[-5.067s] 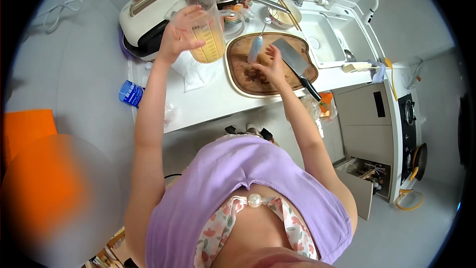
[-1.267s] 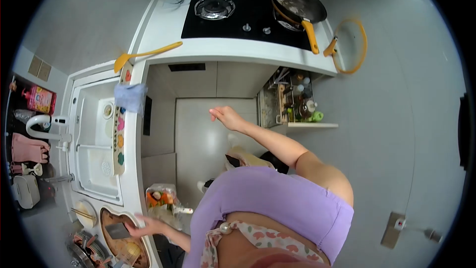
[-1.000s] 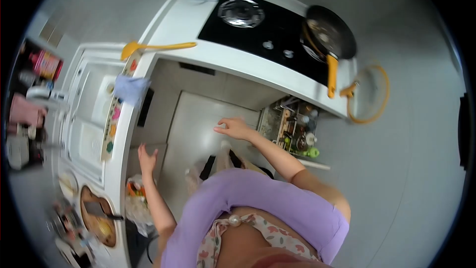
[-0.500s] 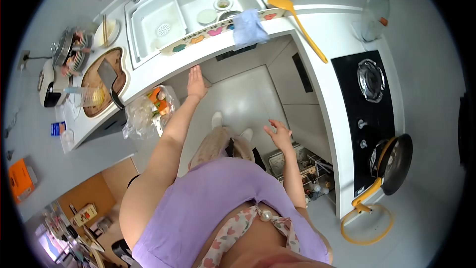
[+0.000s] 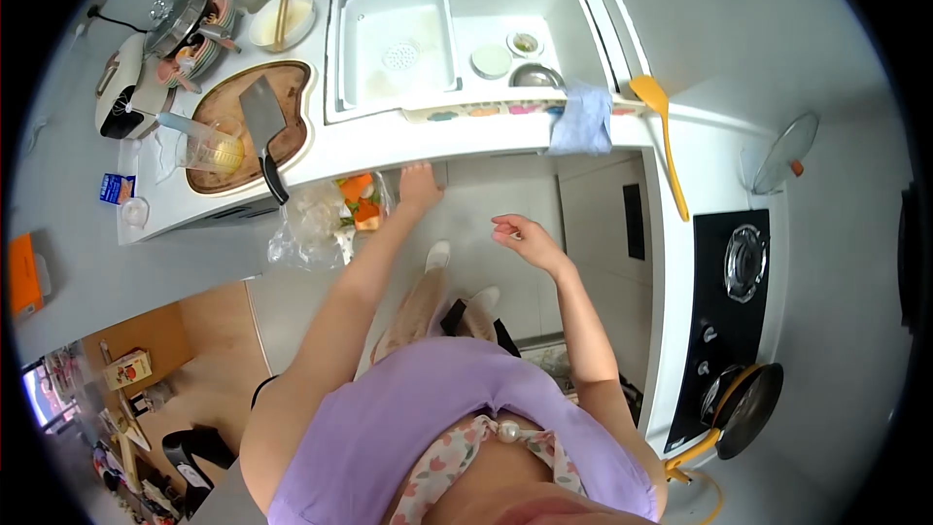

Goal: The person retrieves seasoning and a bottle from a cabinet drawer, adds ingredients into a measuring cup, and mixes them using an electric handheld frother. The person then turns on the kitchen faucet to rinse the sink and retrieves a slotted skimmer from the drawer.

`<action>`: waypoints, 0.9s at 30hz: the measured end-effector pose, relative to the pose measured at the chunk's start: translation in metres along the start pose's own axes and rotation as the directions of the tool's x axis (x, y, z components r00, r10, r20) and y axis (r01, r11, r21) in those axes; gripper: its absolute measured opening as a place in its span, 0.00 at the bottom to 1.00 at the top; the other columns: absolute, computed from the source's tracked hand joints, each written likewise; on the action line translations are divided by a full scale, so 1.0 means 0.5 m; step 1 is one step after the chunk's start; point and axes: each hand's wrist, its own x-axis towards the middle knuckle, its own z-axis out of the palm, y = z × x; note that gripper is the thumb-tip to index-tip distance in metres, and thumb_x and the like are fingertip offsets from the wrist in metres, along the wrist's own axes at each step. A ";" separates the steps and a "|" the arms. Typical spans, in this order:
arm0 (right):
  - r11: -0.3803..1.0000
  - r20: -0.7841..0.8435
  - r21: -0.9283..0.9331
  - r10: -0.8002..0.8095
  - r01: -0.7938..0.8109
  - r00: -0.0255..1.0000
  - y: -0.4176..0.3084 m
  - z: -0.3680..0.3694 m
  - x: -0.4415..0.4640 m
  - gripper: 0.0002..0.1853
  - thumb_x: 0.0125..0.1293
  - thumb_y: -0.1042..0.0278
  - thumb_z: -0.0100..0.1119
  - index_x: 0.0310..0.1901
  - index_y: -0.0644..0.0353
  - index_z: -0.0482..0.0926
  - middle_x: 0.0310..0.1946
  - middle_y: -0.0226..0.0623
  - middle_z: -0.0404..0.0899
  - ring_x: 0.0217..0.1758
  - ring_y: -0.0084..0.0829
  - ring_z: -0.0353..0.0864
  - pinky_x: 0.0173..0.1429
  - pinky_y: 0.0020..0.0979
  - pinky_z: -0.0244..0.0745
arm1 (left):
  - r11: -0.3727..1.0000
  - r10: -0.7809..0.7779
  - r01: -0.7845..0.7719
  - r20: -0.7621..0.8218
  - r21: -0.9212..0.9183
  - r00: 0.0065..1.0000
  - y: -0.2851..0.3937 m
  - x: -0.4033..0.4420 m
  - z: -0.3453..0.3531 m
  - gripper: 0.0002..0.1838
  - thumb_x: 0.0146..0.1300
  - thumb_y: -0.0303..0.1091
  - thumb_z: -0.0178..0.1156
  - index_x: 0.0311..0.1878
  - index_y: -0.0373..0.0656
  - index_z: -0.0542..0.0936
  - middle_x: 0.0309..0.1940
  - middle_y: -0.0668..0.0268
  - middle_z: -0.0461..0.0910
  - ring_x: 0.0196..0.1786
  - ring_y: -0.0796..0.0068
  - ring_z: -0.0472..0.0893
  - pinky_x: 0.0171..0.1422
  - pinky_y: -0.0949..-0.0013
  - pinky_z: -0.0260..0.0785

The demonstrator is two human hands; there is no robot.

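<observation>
Left hand (image 5: 420, 187), fingers extended, by the bench (image 5: 364, 143) front edge, contact unclear, near a crumpled clear bag (image 5: 307, 222); right hand (image 5: 525, 239), loosely curled, fingers parted, above the floor (image 5: 520, 297).

- Clear plastic jug (image 5: 214, 150): on brown wooden board (image 5: 222, 95), left of black-handled steel cleaver (image 5: 261, 117).
- White double sink (image 5: 398, 29): right of board.
- Round black pan (image 5: 753, 415): on black stove (image 5: 724, 282).
</observation>
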 end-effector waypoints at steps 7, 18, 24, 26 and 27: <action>0.973 0.061 0.060 -0.225 0.221 0.972 -0.270 -0.099 0.244 0.20 0.67 0.60 0.56 0.56 0.63 0.73 0.42 0.34 0.80 0.45 0.23 0.78 0.55 0.25 0.71 | 0.991 0.131 -0.129 0.060 -0.047 0.989 -0.030 -0.007 -0.010 0.41 0.50 0.51 0.65 0.60 0.31 0.65 0.59 0.47 0.67 0.64 0.53 0.65 0.69 0.57 0.55; 0.765 -0.302 -0.440 -0.619 0.470 0.725 -0.612 -0.249 0.967 0.16 0.59 0.60 0.58 0.44 0.60 0.82 0.39 0.45 0.82 0.45 0.42 0.81 0.51 0.36 0.74 | 0.952 0.257 -0.237 0.084 -0.193 0.963 -0.060 -0.028 -0.006 0.39 0.50 0.45 0.64 0.61 0.31 0.63 0.60 0.49 0.66 0.64 0.52 0.63 0.70 0.56 0.53; 0.569 -0.202 -0.722 -0.718 0.394 0.667 -0.695 -0.258 1.302 0.16 0.60 0.60 0.56 0.46 0.59 0.81 0.44 0.44 0.81 0.50 0.44 0.79 0.55 0.37 0.72 | 0.841 0.169 -0.063 0.150 -0.537 0.974 -0.060 -0.089 -0.116 0.33 0.57 0.49 0.59 0.65 0.48 0.66 0.65 0.49 0.62 0.59 0.46 0.70 0.60 0.55 0.65; 0.603 -0.207 -0.724 -0.653 0.335 0.728 -0.701 -0.241 1.350 0.17 0.59 0.59 0.56 0.46 0.58 0.81 0.46 0.46 0.80 0.50 0.45 0.78 0.55 0.38 0.72 | 0.730 0.079 0.103 0.234 -0.675 0.969 -0.063 -0.095 -0.113 0.31 0.58 0.47 0.59 0.65 0.51 0.67 0.62 0.50 0.67 0.55 0.47 0.74 0.56 0.56 0.68; 0.575 -0.227 -0.770 -0.652 0.277 0.723 -0.698 -0.232 1.377 0.16 0.60 0.59 0.56 0.45 0.58 0.81 0.47 0.47 0.78 0.51 0.46 0.77 0.55 0.40 0.72 | 0.708 0.070 0.151 0.282 -0.690 0.957 -0.076 -0.097 -0.100 0.31 0.59 0.47 0.58 0.65 0.50 0.68 0.59 0.51 0.70 0.52 0.48 0.76 0.55 0.57 0.69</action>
